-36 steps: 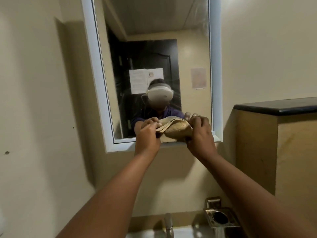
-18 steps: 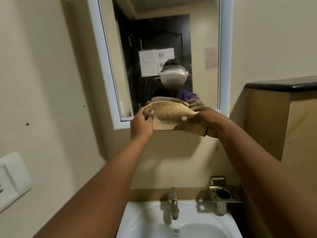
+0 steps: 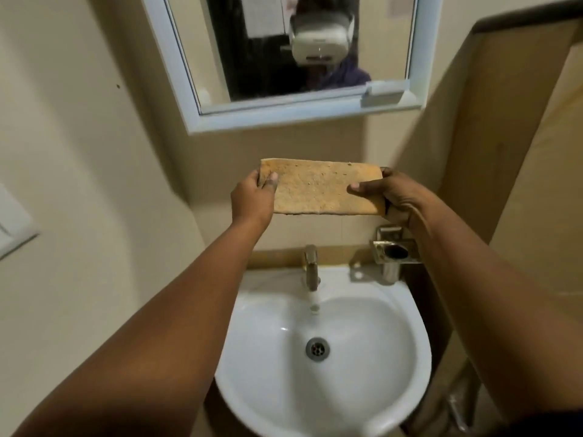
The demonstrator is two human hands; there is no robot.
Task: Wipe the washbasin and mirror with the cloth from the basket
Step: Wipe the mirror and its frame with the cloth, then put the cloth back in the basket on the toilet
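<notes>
A tan cloth [image 3: 318,190], folded into a flat rectangle, is stretched between both hands in front of the wall, below the mirror [image 3: 290,52] and above the tap. My left hand [image 3: 252,197] pinches its left end and my right hand [image 3: 385,197] grips its right end. The white washbasin [image 3: 277,373] sits below, its drain [image 3: 317,349] showing in the bowl. The white-framed mirror hangs on the wall above and reflects a person wearing a headset.
A metal tap [image 3: 311,266] stands at the back of the basin, with a metal holder [image 3: 394,250] to its right. A tan partition with a dark top [image 3: 520,121] rises on the right. A white switch plate [image 3: 12,222] is on the left wall.
Both hands have come down from the mirror's lower edge with the cloth, which is now spread flat between them. The view has tilted down, bringing the whole washbasin into sight.
</notes>
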